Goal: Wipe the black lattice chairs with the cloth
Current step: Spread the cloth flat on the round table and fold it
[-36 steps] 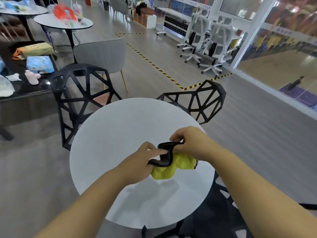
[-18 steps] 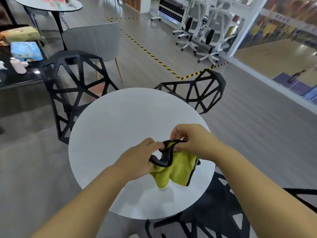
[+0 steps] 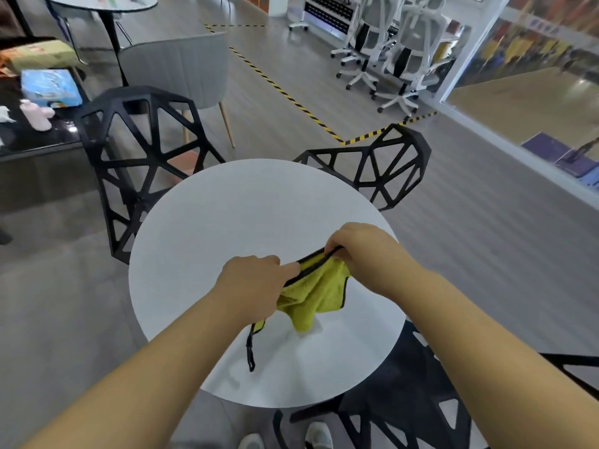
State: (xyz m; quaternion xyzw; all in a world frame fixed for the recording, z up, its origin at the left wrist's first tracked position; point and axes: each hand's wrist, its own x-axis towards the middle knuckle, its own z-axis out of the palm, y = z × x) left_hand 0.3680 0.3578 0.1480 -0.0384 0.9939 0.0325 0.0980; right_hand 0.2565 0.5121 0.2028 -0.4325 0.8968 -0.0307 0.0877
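Both hands hold the cloth (image 3: 316, 294) over the table (image 3: 227, 222): the left hand (image 3: 256, 290) is closed on one end of its black-bound edge, the right hand (image 3: 359, 251) pinches the other end, and the edge runs taut between them. My guess is the cloth is being pulled open and flat so it gives a broad wiping face; no chair has been touched with it yet.

Beyond the hands, across the table, stand two black lattice chairs: the left chair (image 3: 142, 163) ahead of the left hand, the right chair (image 3: 385, 170) ahead of the right hand. A third chair (image 3: 405, 409) sits below the right forearm, tucked partly under the table's near rim. All three are pushed close to the table, so each is within a step.

From the left hand's underside the cloth's yellow pile hangs loose above the tabletop, and a thin black loop (image 3: 250, 351) dangles lower still, likely for hanging it up.

No brand, label or writing can be read on the cloth or chairs.
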